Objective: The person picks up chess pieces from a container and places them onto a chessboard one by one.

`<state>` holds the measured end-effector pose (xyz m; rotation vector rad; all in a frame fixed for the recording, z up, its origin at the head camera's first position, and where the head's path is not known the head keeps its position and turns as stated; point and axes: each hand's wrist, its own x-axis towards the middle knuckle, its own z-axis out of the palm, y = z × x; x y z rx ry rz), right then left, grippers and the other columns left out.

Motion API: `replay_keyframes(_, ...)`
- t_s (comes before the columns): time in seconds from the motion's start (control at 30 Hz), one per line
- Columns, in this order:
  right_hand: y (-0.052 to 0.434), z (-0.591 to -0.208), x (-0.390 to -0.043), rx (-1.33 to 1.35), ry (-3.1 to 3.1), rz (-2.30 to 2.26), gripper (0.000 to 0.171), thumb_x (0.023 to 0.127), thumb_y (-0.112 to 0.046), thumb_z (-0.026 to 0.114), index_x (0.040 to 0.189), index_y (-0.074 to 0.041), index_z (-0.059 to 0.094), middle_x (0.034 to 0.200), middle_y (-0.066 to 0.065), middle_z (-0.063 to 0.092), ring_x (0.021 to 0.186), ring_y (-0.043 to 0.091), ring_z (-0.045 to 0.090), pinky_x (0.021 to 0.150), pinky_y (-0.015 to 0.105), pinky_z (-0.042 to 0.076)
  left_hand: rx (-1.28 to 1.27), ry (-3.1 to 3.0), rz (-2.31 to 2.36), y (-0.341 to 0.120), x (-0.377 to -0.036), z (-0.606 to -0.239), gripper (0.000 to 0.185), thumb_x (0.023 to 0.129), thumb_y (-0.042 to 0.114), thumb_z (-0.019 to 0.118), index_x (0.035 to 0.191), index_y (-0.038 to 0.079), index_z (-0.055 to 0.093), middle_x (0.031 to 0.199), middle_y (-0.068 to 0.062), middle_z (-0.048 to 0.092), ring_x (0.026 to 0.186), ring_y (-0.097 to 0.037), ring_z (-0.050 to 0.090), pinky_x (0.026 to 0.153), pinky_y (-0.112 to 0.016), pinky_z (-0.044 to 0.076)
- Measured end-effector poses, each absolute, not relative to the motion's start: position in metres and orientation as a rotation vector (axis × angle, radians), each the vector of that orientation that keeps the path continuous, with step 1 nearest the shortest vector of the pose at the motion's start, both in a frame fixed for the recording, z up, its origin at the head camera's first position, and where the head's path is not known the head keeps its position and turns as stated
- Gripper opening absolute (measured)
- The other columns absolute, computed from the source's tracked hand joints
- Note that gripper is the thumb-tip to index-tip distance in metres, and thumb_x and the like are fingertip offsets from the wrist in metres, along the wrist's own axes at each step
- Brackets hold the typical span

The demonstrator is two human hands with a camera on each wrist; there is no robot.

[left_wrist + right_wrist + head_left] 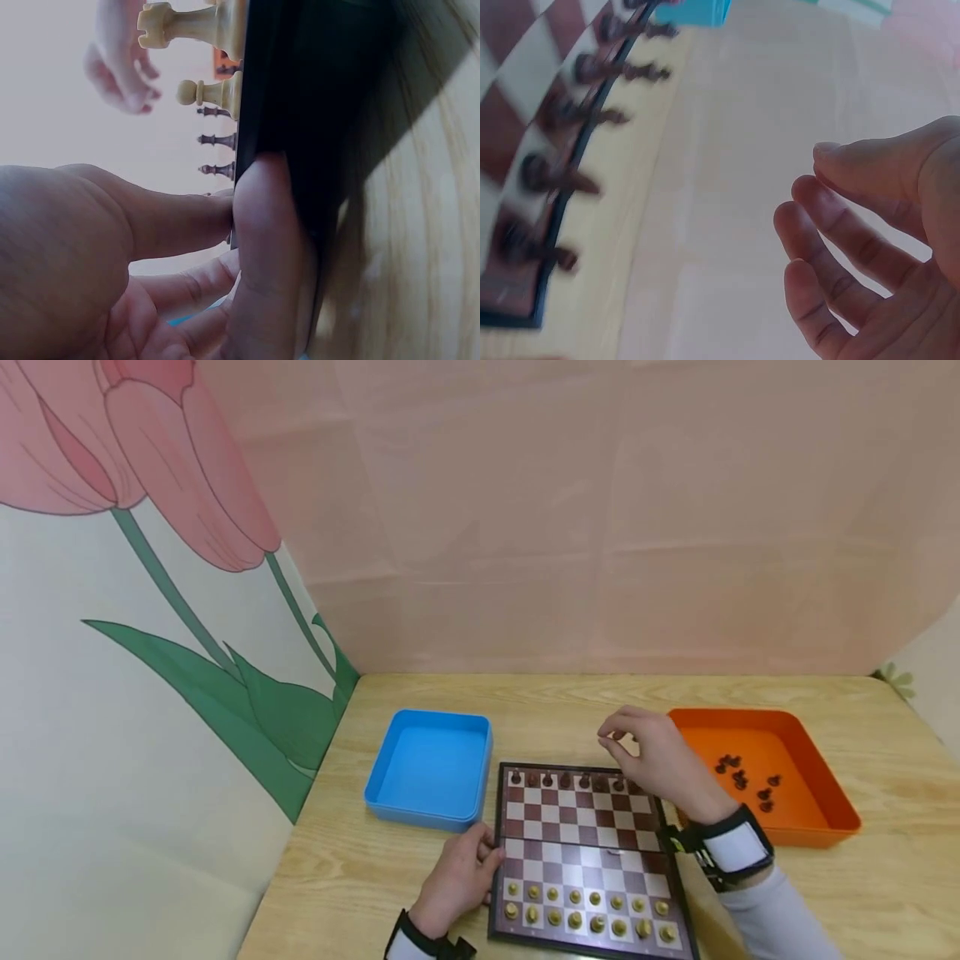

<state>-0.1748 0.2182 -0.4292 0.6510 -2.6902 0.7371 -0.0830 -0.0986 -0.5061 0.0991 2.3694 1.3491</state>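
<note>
On the wooden table lies a checkered chessboard (558,853). Cream pieces fill its two near rows; a cream rook (191,24) and a cream pawn (214,93) show large in the left wrist view. A single row of dark brown pieces, including a dark bishop (618,783), lines the far edge. My left hand (459,875) grips the board's left side, thumb at the upper edge and a finger underneath. My right hand (663,760) hovers over the far right corner, fingers bent loosely, thumb near the index fingertip, nothing visible between them.
An orange tray (813,760) at the right has several dark pawns (765,794) lying in it. A blue tray (429,760) stands left of the board's far half. Behind the table (570,693) hangs a pink cloth (570,527).
</note>
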Motion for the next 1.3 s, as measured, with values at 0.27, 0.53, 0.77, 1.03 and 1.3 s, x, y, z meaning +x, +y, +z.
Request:
replay_keyframes(0.27,0.261,-0.44,-0.157,0.464,-2.722,0.742,0.011,0.094,-0.007,0.082,0.104,-0.01,0.077,0.098,0.004,0.072,0.084,0.02,0.064,0.066,0.031,0.056,0.116,2.362,1.363,-0.097,-0.082,-0.505,0.007,0.108,0.016,0.066,0.106,0.01,0.062,0.083,0.0,0.066,0.064,-0.016,0.064,0.051,-0.031,0.056)
replay_keyframes(0.53,0.292,-0.437,-0.147,0.325,-2.786,0.719,0.015,0.095,-0.009,0.08,0.11,-0.004,0.077,0.107,0.014,0.074,0.087,0.028,0.068,0.064,0.029,0.056,0.129,2.364,1.352,-0.097,-0.082,-0.504,0.008,0.108,0.017,0.066,0.107,0.01,0.062,0.084,-0.001,0.066,0.066,-0.016,0.064,0.052,-0.031,0.056)
replay_keyframes(0.77,0.317,-0.44,-0.148,0.265,-2.835,0.665,0.02,0.093,-0.009,0.082,0.108,0.002,0.076,0.102,0.021,0.074,0.077,0.026,0.067,0.057,0.027,0.054,0.092,2.367,1.34,-0.098,-0.083,-0.504,0.009,0.108,0.018,0.065,0.107,0.01,0.062,0.085,-0.002,0.066,0.068,-0.017,0.065,0.053,-0.033,0.056)
replay_keyframes(1.03,0.349,-0.452,-0.153,0.183,-2.989,0.623,0.021,0.09,-0.008,0.081,0.105,0.006,0.075,0.099,0.024,0.073,0.076,0.029,0.068,0.064,0.05,0.061,0.103,2.362,1.347,-0.096,-0.082,-0.506,0.009,0.108,0.018,0.065,0.108,0.01,0.062,0.084,-0.002,0.065,0.067,-0.017,0.064,0.052,-0.033,0.056)
replay_keyframes(1.3,0.367,-0.459,-0.156,-0.055,-3.19,0.595,0.025,0.089,0.0,0.073,0.112,0.008,0.075,0.112,0.032,0.073,0.074,0.028,0.064,0.057,0.04,0.055,0.109,2.381,1.331,-0.098,-0.082,-0.506,0.009,0.108,0.02,0.065,0.108,0.011,0.062,0.084,0.0,0.065,0.067,-0.015,0.063,0.052,-0.031,0.055)
